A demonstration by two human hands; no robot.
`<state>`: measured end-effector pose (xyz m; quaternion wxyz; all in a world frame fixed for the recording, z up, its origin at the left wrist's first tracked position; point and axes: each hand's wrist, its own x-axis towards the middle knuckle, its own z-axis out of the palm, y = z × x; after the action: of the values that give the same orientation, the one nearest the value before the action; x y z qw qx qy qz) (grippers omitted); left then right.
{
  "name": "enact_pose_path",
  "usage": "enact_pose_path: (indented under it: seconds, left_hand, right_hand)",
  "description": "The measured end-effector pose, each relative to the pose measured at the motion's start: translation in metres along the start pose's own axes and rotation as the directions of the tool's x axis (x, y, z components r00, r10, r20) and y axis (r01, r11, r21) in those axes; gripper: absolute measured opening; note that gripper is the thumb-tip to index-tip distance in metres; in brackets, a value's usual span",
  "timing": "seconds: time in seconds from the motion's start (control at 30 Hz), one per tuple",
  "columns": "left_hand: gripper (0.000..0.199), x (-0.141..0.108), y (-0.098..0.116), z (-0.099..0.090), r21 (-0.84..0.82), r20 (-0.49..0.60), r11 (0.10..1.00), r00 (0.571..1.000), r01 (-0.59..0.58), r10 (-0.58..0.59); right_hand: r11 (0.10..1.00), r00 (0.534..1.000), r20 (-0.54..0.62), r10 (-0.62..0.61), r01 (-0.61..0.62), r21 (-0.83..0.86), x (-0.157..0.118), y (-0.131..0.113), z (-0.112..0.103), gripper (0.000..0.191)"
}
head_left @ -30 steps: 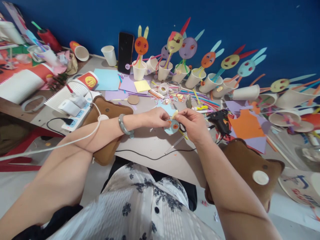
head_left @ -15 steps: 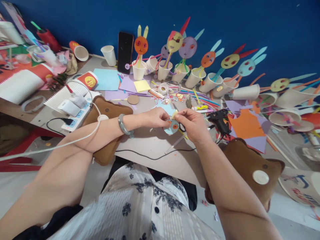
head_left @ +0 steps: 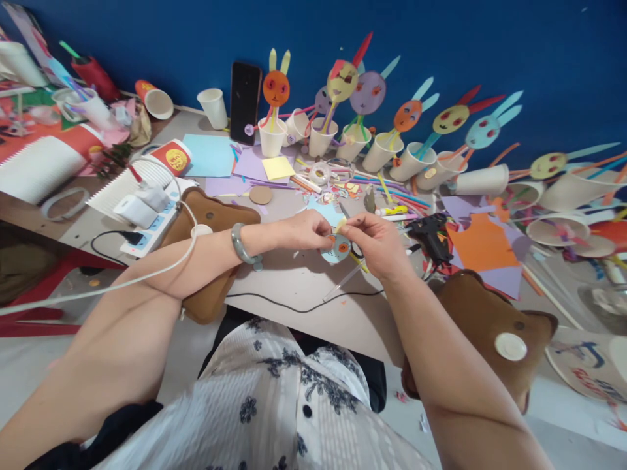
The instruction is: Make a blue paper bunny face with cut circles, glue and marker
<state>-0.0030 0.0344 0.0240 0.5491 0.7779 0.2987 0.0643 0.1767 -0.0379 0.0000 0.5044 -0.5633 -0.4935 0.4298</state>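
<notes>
Over the middle of the table, a light-blue round paper face with orange eyes lies under my fingertips. My left hand is closed, thumb and finger pinching at the face's upper left edge. Close beside it, my right hand pinches a small pale-yellow paper strip at the top of the face. Dark scissors lie partly hidden by the right hand. A clear stick, perhaps glue, points toward me below that hand. Further right rests a black hot glue gun.
Along the blue wall stand several white paper cups with paper rabbit faces on straws. A phone leans there too. A power strip with chargers is at left; a white cable crosses my left arm. Brown cushions sit at both sides.
</notes>
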Motion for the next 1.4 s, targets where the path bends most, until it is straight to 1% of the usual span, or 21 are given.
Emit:
enact_pose_path:
  seconds: [0.17,0.4,0.6,0.73,1.0,1.23,1.33,1.4]
  left_hand:
    - [0.030,-0.0004,0.0009,0.0005,0.016,0.004,1.000,1.000,0.002,-0.002]
    - [0.026,-0.0002,-0.0005,-0.0001,-0.019,0.006,1.000,1.000,0.004,-0.004]
    - [0.021,-0.0032,0.0050,-0.0001,-0.063,0.024,0.998,0.999,0.030,-0.029]
    - [0.022,-0.0037,0.0085,-0.0002,-0.063,-0.005,0.997,0.999,0.040,-0.040]
    - [0.026,-0.0016,0.0080,0.0000,-0.082,-0.019,0.995,0.999,0.049,-0.051]
    - [0.030,-0.0001,0.0049,0.0004,-0.068,-0.010,0.998,1.000,0.009,-0.009]
    - [0.033,0.0009,0.0022,-0.0004,-0.054,-0.014,0.998,1.000,-0.015,0.014]
    - [0.031,0.0014,0.0007,-0.0010,-0.047,-0.018,0.999,1.000,-0.026,0.025]
  right_hand:
    - [1.000,1.000,-0.002,0.002,-0.002,0.014,-0.0001,-0.0003,0.0004,0.018]
    - [1.000,1.000,0.013,0.009,-0.009,0.007,-0.0003,-0.0008,-0.0004,0.025]
    - [0.998,0.999,0.033,0.031,-0.033,0.056,0.0007,-0.0001,-0.0005,0.029]
    - [0.995,0.998,0.051,0.045,-0.049,0.085,0.0009,-0.0003,0.0003,0.035]
    - [0.995,0.997,0.070,0.044,-0.049,0.084,-0.0006,0.0008,0.0003,0.036]
    - [0.999,1.000,0.023,0.002,-0.003,0.053,-0.0014,0.0001,0.0009,0.046]
    - [0.999,1.000,0.030,-0.004,0.003,0.043,-0.0009,0.0007,0.0004,0.046]
    - [0.999,1.000,0.023,-0.004,0.003,0.038,-0.0005,0.0019,-0.0002,0.044]
